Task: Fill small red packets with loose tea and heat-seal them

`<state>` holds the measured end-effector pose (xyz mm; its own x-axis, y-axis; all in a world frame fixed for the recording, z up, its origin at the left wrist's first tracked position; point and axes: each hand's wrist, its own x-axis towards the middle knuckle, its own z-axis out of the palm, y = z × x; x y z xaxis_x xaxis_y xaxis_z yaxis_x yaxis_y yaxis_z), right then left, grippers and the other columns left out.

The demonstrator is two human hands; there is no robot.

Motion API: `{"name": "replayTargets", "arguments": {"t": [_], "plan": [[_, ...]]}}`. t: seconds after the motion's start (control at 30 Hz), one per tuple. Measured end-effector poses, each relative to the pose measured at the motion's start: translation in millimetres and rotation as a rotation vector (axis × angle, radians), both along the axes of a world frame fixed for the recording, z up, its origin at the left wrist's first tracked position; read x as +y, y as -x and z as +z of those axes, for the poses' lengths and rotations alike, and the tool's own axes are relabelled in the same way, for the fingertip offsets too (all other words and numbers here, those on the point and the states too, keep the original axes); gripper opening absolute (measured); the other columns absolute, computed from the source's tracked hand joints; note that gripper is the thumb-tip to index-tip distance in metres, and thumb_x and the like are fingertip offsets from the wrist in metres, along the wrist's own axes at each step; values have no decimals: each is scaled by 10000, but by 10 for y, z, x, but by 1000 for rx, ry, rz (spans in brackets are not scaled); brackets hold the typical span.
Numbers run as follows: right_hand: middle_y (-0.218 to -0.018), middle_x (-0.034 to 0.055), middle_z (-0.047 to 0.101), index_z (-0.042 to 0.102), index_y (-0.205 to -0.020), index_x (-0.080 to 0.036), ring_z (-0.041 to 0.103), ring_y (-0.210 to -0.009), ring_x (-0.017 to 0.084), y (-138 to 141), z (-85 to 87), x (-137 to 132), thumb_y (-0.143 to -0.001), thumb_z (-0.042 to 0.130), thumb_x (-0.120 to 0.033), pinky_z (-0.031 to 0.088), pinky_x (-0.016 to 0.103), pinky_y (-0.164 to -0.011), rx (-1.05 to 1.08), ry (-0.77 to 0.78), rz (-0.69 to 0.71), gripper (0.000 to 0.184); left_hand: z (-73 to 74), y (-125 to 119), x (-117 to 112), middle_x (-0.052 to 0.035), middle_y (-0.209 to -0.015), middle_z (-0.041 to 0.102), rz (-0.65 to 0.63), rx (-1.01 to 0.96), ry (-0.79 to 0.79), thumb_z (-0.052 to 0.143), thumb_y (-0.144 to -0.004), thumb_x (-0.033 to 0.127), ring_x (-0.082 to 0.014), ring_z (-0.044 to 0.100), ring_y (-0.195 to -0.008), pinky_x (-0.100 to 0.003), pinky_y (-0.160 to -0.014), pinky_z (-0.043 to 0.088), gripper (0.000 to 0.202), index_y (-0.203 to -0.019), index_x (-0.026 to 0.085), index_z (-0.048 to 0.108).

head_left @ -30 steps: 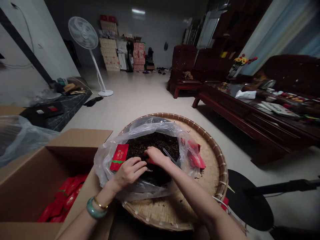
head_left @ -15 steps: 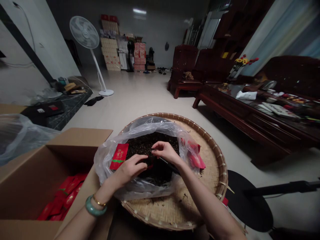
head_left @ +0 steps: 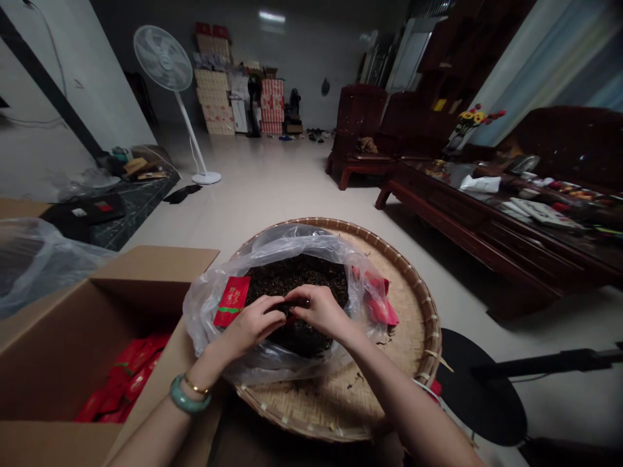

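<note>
A clear plastic bag (head_left: 204, 318) lies open on a round woven bamboo tray (head_left: 418, 311), filled with dark, twisted dried tea leaves (head_left: 302, 269). Over the leaves, my left hand (head_left: 256, 324) has its fingers bent around what looks like a small red pouch (head_left: 291, 320), mostly hidden. My right hand (head_left: 321, 311) meets it from the right, thumb and fingers closed around something dark at the pouch's mouth. Beside my left hand, a flat red packet (head_left: 232, 300) with gold writing and a green band rests on the bag. More red packets (head_left: 377, 298) lie at the bag's right side.
On the left stands an open cardboard box (head_left: 156, 263) with several red packets (head_left: 127, 376) inside. A black round base (head_left: 479, 389) is on the floor at right. Farther off are a white fan (head_left: 178, 110), a dark wooden table (head_left: 452, 227) and stacked cartons (head_left: 214, 97).
My right hand has come slightly lower and its fingers now reach the left hand's fingertips. The left fingers have closed in a little. The whole view has shifted slightly.
</note>
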<state>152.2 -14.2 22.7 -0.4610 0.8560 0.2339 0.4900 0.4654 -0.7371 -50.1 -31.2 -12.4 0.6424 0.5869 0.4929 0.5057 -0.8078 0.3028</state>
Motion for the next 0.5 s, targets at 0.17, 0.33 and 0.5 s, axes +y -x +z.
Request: {"name": "replayTargets", "arguments": {"t": [0.17, 0.33, 0.5], "plan": [[-792, 16, 704, 717, -831, -206, 640, -734, 134, 7, -14, -11, -755, 658, -122, 473, 234, -683, -2, -56, -2, 127, -5, 13, -1, -101, -1160, 589, -3, -7, -4, 496, -889, 174, -180, 563, -990, -320, -824, 505, 152, -934, 199, 639], [-738, 15, 668, 721, -804, -191, 606, -677, 115, 38, -14, -9, -775, 662, -151, 447, 210, -622, 27, -76, 6, 77, 13, 10, -8, -104, -1150, 585, -7, 16, 0, 483, -894, 173, -179, 557, -963, -323, -809, 505, 161, -930, 193, 639], [-763, 12, 670, 721, -803, -200, 607, -684, 116, 42, -24, -8, -768, 659, -152, 440, 209, -606, 58, -18, -41, 86, 21, 15, -9, -105, -1146, 578, -3, 12, 1, 480, -897, 178, -183, 553, -977, -323, -814, 504, 154, -913, 190, 633]]}}
